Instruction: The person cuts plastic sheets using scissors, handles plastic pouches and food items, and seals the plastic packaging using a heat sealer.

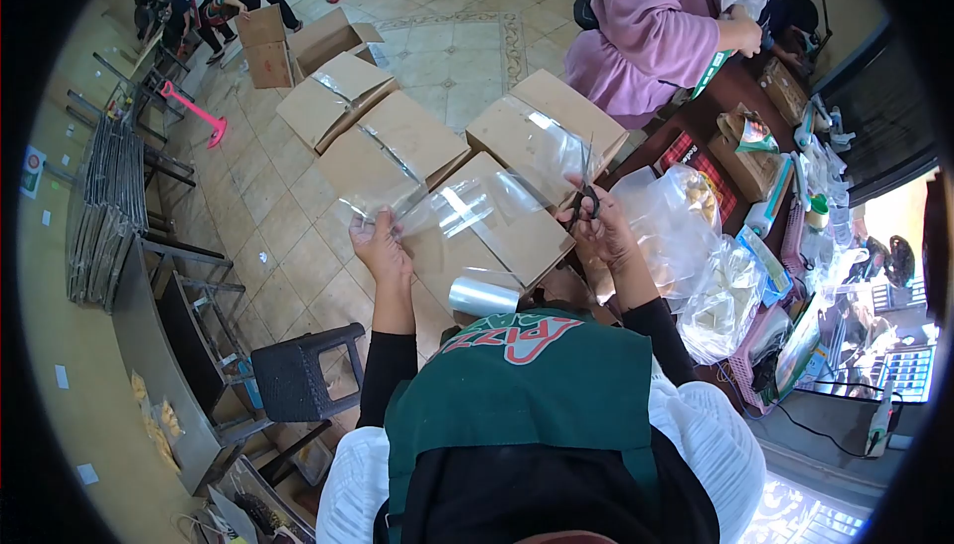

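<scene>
My left hand (380, 248) is closed on the edge of a sheet of clear plastic film (487, 194). The film stretches across toward my right side, its right end partly in glare. In my right hand (604, 232) is a pair of scissors (586, 178) with dark handles, blades pointing away from me. Beneath the film lies a closed cardboard box (512, 236) with tape along its seam. Close to my body is a roll of clear film (484, 296), lying on its side.
More taped cardboard boxes (393, 147) stand ahead. To the right, a dark red table (651, 152) bears plastic bags (681, 226) and packs. A black stool (303, 373) and stacked flat panels (104, 211) are on the left. A person in pink (651, 27) stands at the table's far side.
</scene>
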